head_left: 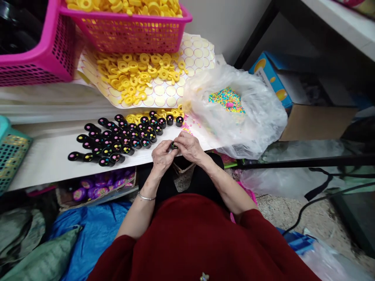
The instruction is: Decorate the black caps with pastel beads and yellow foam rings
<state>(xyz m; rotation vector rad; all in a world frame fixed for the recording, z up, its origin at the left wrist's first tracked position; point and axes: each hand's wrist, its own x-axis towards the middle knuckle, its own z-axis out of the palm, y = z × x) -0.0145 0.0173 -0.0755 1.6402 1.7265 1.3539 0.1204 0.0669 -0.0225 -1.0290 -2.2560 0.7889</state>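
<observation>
Both my hands meet at the table's front edge around one small black cup (174,145). My left hand (163,156) wraps its fingers about the cup's side. The fingers of my right hand (190,147) press at its top, hiding most of what is inside. Just left of my hands stand several black cups (125,136) in loose rows, with pink, yellow and blue beads showing in their tops. A few small yellow ring-shaped parts (134,118) lie behind them. Pink and yellow beads (187,125) are scattered on the table right behind my hands.
A clear plastic bag (254,117) of colored beads (225,99) lies open at the right. Yellow parts (131,74) are heaped on sticker sheets (191,56) below a pink basket (129,31). A blue carton (271,78) stands farther right; a teal basket (13,152) is at left.
</observation>
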